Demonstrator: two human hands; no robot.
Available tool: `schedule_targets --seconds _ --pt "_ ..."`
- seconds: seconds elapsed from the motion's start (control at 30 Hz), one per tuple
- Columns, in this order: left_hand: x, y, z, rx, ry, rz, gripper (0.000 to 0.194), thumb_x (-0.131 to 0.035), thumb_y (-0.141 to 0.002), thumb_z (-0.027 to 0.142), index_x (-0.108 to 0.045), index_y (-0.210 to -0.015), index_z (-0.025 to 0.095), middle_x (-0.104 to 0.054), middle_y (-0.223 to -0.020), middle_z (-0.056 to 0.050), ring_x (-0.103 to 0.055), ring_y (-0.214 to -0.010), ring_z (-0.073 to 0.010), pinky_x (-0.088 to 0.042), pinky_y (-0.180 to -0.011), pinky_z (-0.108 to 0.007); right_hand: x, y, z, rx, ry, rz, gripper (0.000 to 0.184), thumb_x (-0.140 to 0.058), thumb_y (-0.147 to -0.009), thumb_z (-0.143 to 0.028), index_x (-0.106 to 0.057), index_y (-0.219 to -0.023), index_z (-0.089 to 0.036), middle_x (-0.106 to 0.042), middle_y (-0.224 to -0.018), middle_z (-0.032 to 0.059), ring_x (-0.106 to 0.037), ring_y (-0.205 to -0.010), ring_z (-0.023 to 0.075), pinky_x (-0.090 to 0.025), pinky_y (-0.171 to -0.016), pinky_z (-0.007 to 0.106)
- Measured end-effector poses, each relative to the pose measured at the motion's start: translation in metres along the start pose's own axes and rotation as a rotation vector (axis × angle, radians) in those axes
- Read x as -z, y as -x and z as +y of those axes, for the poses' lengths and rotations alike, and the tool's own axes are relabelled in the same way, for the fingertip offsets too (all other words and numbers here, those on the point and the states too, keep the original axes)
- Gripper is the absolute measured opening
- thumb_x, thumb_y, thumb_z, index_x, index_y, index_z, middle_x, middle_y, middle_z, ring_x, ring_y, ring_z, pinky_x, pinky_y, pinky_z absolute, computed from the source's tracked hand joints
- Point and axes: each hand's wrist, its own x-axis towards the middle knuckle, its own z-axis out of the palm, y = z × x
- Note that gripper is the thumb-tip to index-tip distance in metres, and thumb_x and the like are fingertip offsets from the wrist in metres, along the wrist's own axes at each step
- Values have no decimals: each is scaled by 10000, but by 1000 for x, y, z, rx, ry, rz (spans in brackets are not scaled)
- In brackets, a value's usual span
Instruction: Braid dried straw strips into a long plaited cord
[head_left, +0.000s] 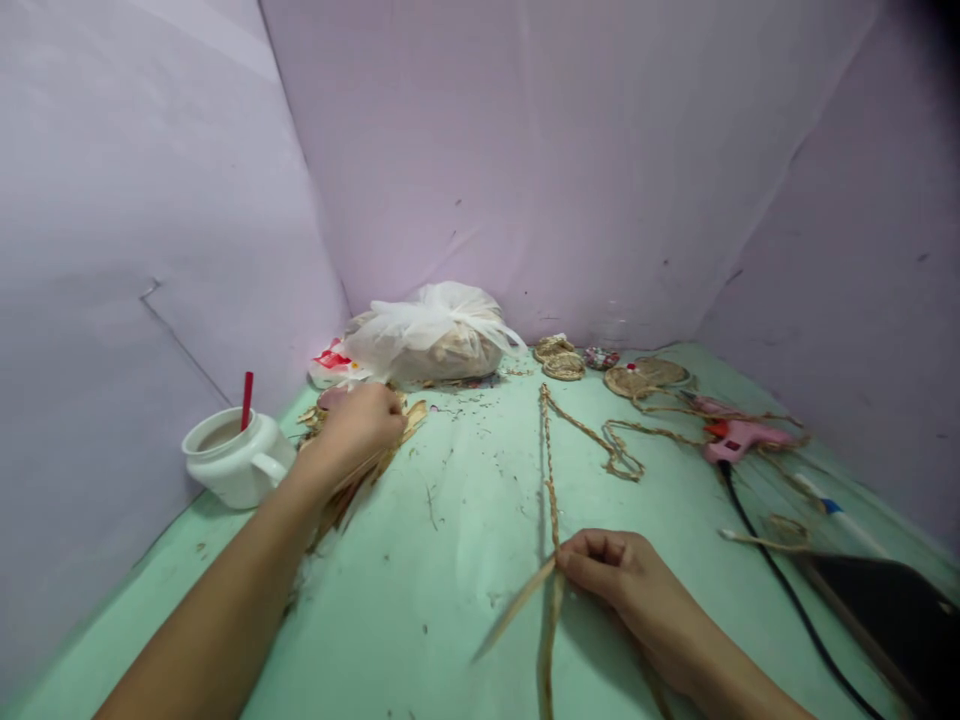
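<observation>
My right hand (619,575) pinches a thin braid of tan dried plant fibre (548,450) between thumb and fingers. From the pinch, loose flat strands (517,612) hang out to the lower left and toward me. Away from me the braid runs straight up the table, then bends back to the right in a loose loop. Over at the left, my left hand (367,415) is closed at a pile of dried plant strips (349,500). Strip ends show beside its fingers, though the fingertips are hidden.
A white mug (236,460) holding a red stick stands left. Behind are a tied white plastic bag (442,335) and coiled woven pieces (564,366). At right lie a pink glue gun (742,440), its black cord (772,570), a white-and-blue stick (836,510) and a dark flat object (892,610).
</observation>
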Motion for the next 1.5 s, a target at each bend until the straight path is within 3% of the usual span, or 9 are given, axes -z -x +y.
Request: schedule_targets --seconds 0.1,0.2,0.57,0.67,0.9,0.97,1.07,1.2,1.5 --pt "12 -17 -34 84 1 -8 118 -533 -555 243 -617 -565 162 -527 -488 -1 -457 -512 -127 -285 -488 -222 1 -1 1 -16 9 -19 247 -614 -596 -382 -530 -562 -153 -435 -457 -38 -338 -411 66 -231 -411 210" --pt "13 -23 -50 116 6 -24 141 -526 -538 227 -632 -609 166 -535 -495 7 -451 -499 -118 -283 -475 -215 1 -1 2 -14 19 -19 263 -613 -594 -405 -528 -559 -158 -472 -476 -22 -396 -432 86 -269 -423 215" --pt "-17 -27 -49 99 -161 87 137 -503 -543 173 -634 -580 163 -603 -607 -65 -496 -593 -164 -288 -523 -241 0 1 1 -12 13 -12 245 -613 -616 -385 -535 -563 -158 -455 -485 -24 -374 -441 79 -261 -415 209" --pt "-5 -27 -52 95 -107 130 176 -477 -584 198 -640 -638 161 -612 -630 -51 -501 -592 -154 -292 -523 -231 1 1 2 -8 21 -15 245 -605 -628 -382 -529 -564 -158 -450 -487 -26 -370 -443 78 -257 -417 210" --pt "42 -8 -39 -15 -84 505 265 -464 -677 351 -656 -778 199 -631 -697 -17 -525 -665 -157 -318 -568 -222 0 -1 1 8 16 -20 241 -610 -608 -377 -525 -554 -158 -415 -459 -44 -327 -418 68 -231 -418 217" --pt "45 -5 -36 -38 -24 462 273 -466 -678 375 -649 -749 184 -608 -637 -10 -511 -618 -142 -319 -551 -218 0 0 0 20 15 -19 243 -606 -607 -380 -524 -554 -157 -423 -464 -44 -330 -418 67 -235 -423 217" --pt "41 -8 -37 -22 11 267 277 -482 -656 404 -628 -665 168 -558 -546 1 -475 -541 -125 -311 -516 -218 -1 1 -1 17 32 -20 245 -598 -605 -382 -520 -555 -155 -435 -462 -42 -345 -415 69 -240 -424 218" --pt "35 -14 -42 8 -59 127 228 -501 -608 369 -600 -591 164 -514 -511 9 -441 -506 -119 -290 -486 -224 0 1 -2 13 32 -15 239 -601 -601 -371 -519 -557 -152 -434 -453 -43 -341 -409 65 -227 -418 215" --pt "25 -14 -40 -48 35 -253 197 -493 -599 324 -548 -517 154 -431 -433 26 -387 -436 -94 -259 -431 -208 0 0 -1 5 20 -34 248 -610 -594 -371 -504 -548 -151 -391 -455 -48 -304 -421 58 -201 -407 207"
